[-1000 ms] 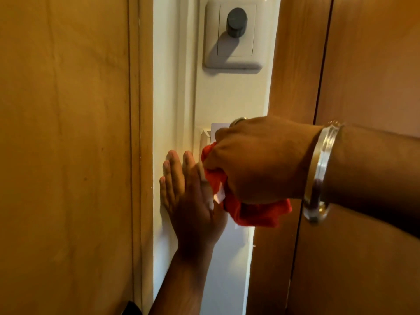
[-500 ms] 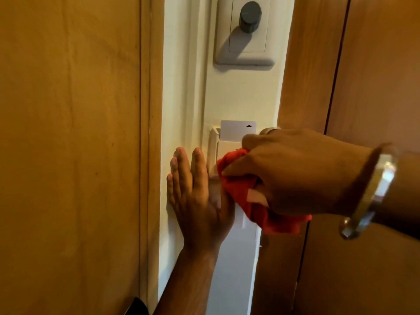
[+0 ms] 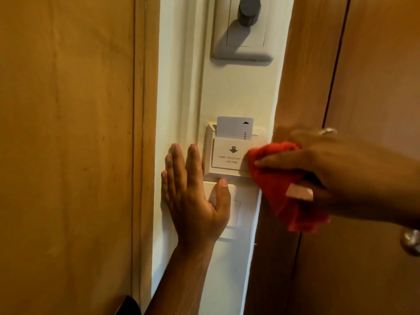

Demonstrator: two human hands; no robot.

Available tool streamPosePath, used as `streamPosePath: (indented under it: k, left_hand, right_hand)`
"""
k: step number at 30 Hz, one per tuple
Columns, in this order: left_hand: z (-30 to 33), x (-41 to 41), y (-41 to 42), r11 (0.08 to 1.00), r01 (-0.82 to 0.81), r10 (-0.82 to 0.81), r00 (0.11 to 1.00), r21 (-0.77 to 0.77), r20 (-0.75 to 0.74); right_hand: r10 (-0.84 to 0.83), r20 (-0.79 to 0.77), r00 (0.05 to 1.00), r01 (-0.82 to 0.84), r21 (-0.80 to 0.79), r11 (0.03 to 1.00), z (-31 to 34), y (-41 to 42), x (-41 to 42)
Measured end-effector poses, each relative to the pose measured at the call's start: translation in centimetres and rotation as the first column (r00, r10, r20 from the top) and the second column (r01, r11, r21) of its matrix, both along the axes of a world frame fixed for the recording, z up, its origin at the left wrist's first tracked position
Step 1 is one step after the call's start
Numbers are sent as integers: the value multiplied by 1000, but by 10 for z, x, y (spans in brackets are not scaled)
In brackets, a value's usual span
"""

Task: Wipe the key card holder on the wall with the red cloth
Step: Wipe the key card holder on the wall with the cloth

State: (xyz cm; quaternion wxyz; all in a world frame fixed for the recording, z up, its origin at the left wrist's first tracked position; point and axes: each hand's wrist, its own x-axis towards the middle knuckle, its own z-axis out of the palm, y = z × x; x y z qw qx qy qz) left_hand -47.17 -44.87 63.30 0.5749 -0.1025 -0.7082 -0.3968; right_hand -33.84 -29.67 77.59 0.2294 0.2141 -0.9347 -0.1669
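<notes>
Red cloth at the right edge of the white plastic key card holder on the wall.
The right hand grips the bunched red cloth, touching the holder's right side. The left hand, fingers spread flat and holding nothing, presses the wall just left of the holder; 1 white card stands in its slot.

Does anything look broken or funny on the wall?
Nothing looks broken. The key card holder sits straight with a white card standing in its slot. The right hand presses the red cloth on its right edge, and the left hand lies flat on the wall beside it.
</notes>
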Motion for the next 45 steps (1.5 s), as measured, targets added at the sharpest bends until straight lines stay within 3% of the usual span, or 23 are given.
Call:
streamPosePath:
  k: [2,13,18,21,25,29,33,36,38,43,45]
  left_hand:
    - [0,0,0,1000,-4,4,1000,0,2]
    - [0,-1,-1,1000,-2,2,1000,5,-3]
    - [0,-1,0,1000,-5,5,1000,6,-8]
    - [0,-1,0,1000,-9,9,1000,2,-5]
    - [0,-1,0,1000,-13,13,1000,-4,-7]
    - [1,0,-1,1000,-14,14,1000,-6,-3]
    - [2,4,-1,999,33,-33,999,9,10]
    - [0,2,-2,1000,-6,7,1000,-28,8]
    - [0,2,-2,1000,-6,6,1000,-21,4]
    - [3,5,-1,999,38,-39,999,18,11]
    - [2,4,-1,999,32,-32,999,6,11]
  right_hand:
    - [-16,-53,998,12,-67,998,5,4,2]
    - [-40,36,999,41,-26,999,-12,8,2]
    - [-22,-79,997,16,-73,997,-11,-3,1]
    - [1,-45,999,-2,-26,1000,-12,-11,1]
    - [2,-127,992,-2,-7,1000,-2,-25,1]
    - [-39,-26,999,42,138,990,-5,-31,0]
    - [-52,-158,986,81,178,981,-1,-42,4]
    - [-26,-102,994,50,244,968,-18,-58,0]
    - [-23,-63,998,37,223,974,-17,-57,-1]
    - [-51,-214,976,87,163,983,0,-45,-1]
    - [-55,-120,991,77,192,978,-10,-39,-4]
